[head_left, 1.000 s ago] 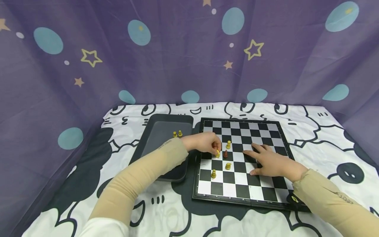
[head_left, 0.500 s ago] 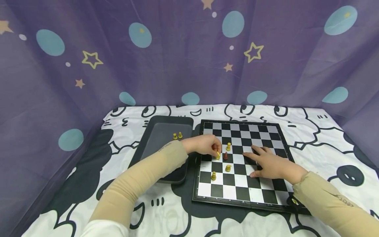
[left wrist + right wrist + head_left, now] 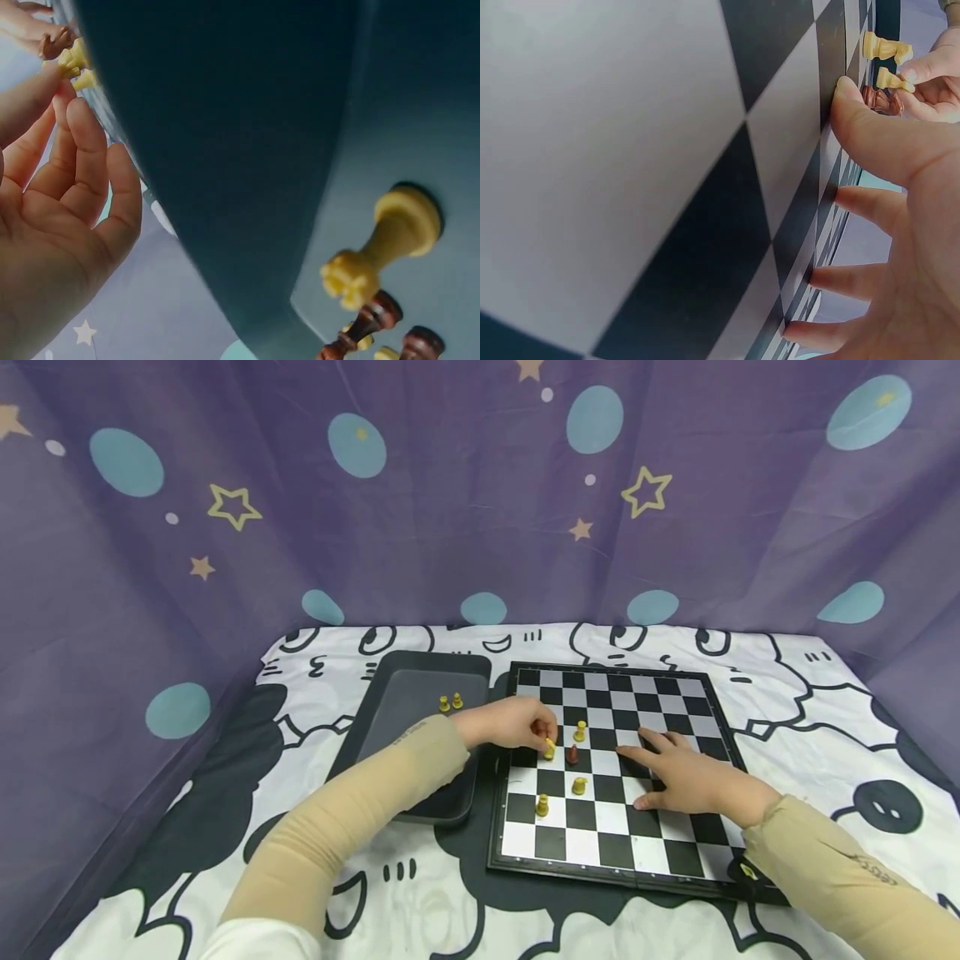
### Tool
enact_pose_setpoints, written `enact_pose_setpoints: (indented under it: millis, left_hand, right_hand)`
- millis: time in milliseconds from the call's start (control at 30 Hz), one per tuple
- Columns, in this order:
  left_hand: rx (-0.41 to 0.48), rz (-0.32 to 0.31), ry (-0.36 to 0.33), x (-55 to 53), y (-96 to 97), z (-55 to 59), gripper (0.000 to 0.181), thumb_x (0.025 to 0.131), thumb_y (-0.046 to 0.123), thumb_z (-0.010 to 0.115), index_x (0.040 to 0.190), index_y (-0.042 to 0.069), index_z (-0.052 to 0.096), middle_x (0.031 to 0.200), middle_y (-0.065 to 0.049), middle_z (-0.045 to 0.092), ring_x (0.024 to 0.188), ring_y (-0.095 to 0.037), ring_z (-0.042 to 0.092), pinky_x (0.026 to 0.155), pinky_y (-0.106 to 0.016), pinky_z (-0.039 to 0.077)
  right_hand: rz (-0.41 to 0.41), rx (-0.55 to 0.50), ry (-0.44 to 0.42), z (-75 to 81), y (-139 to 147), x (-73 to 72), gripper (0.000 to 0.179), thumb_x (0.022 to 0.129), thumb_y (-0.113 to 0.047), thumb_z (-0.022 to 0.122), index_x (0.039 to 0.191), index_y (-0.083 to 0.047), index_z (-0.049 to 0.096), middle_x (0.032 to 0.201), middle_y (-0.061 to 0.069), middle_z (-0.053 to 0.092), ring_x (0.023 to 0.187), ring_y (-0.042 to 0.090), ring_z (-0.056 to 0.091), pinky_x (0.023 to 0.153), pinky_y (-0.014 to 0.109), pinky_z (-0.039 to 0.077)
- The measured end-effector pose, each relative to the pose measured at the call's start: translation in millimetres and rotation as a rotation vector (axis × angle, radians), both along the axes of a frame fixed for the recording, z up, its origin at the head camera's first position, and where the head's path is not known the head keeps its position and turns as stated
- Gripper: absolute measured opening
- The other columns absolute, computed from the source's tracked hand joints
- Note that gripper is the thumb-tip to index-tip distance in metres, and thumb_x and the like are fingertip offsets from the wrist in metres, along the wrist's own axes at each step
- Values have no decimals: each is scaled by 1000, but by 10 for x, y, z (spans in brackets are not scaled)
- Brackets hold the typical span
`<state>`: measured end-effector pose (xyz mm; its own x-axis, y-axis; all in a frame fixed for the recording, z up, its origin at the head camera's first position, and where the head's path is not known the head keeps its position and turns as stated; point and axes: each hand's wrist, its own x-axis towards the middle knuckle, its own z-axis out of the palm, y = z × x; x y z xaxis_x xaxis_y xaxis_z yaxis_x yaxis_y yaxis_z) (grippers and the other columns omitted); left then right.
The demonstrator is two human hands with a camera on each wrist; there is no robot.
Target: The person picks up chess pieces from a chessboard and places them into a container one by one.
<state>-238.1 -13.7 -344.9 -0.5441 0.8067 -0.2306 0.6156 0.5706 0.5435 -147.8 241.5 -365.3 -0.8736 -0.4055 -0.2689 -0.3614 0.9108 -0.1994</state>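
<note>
On the left part of the chessboard (image 3: 615, 814), my left hand (image 3: 512, 723) pinches a small yellow chess piece (image 3: 550, 749) between thumb and fingertips, its base right at the squares. Close beside it stands a reddish-brown chess piece (image 3: 573, 754). Three other yellow pieces are around them: one piece behind (image 3: 581, 732), a knight-like piece in front (image 3: 579, 786), and another piece nearer the front-left corner (image 3: 542, 806). My right hand (image 3: 686, 778) rests on the board with fingers spread, holding nothing; its fingertips (image 3: 847, 196) touch the squares in the right wrist view.
A dark grey tray (image 3: 390, 681) sits left of the board, partly under my left forearm. Inside it, the left wrist view shows a yellow rook (image 3: 390, 236) and dark brown pieces (image 3: 367, 319). A purple curtain (image 3: 480, 510) hangs behind the patterned cloth (image 3: 810, 760).
My left hand has shifted very slightly left, still pinching the yellow piece. My right hand stays in place on the board. The head view has tilted a little.
</note>
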Motion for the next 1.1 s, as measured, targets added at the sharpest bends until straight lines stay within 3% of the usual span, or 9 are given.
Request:
enact_pose_setpoints:
  millis: [167,367,800,1100]
  left_hand:
    - [37,-20,19,3,-58,75,6,89,12,66,89,6,67,82,-2,62,69,-8,50,64,-19,41]
    - [42,10,25,-9,-157,161,5,89,13,66,91,9,67,86,-1,63,71,-8,51,66,-20,42]
    - [58,52,54,13,-364,239,4,89,14,66,88,9,66,85,0,64,72,-9,54,68,-21,45]
    - [84,81,74,-3,-628,260,4,89,11,66,87,8,66,80,-1,63,68,-8,50,65,-22,43]
  right_hand:
    - [-15,10,-4,-4,8,1,77,77,-55,68,140,-17,46,146,30,29,128,60,26,91,70,35]
    - [-10,10,-1,6,15,6,76,78,-54,68,140,-16,45,146,30,30,128,60,26,90,70,35]
    - [-5,9,-2,-6,6,13,77,76,-56,68,140,-17,46,146,30,30,128,60,26,90,70,35]
    - [-8,10,-7,8,-1,15,76,77,-55,68,140,-17,46,146,29,30,128,60,26,90,70,36]
